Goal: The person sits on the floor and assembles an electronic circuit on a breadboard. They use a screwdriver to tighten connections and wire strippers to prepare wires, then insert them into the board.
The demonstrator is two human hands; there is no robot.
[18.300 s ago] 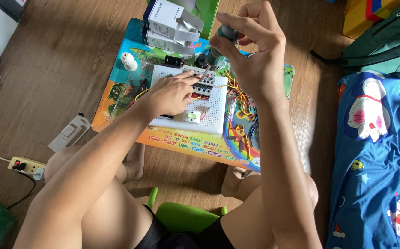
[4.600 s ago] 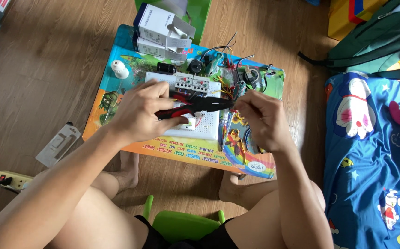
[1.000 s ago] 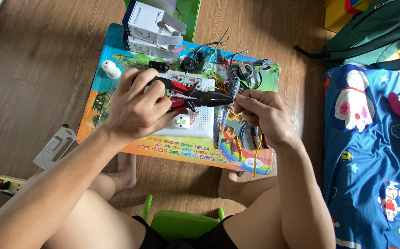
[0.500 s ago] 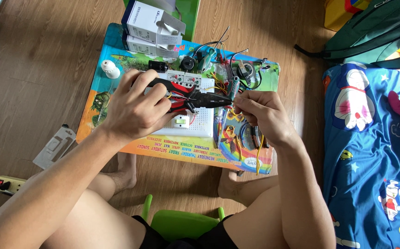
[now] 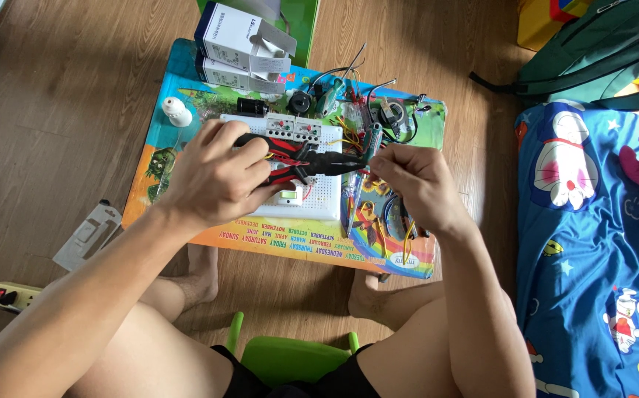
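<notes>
- Wooden plank floor [image 5: 61,96], brown, with a blue cartoon-print cloth [image 5: 592,243] along the right side and a green backpack [image 5: 599,59] above it.
- Low table [image 5: 187,221] with a bright picture top, set between the seated person's knees.
- White perforated board [image 5: 327,199] on the table, carrying small white-and-grey switch units [image 5: 294,127] along its far edge.
- Two white cartons [image 5: 235,44], stacked at the table's far left corner.
- Left hand [image 5: 220,173], clenched round the red-and-black handles of a pair of pliers [image 5: 312,162] over the board (tips point right).
- Right hand [image 5: 415,180], fingers pinched on a thin wire [image 5: 367,163] just at the pliers' tips; the wire itself is hard to make out.
- Tangle of coloured wires [image 5: 378,221] beneath that hand.
- Small white bulb [image 5: 178,112], left of the board.
</notes>
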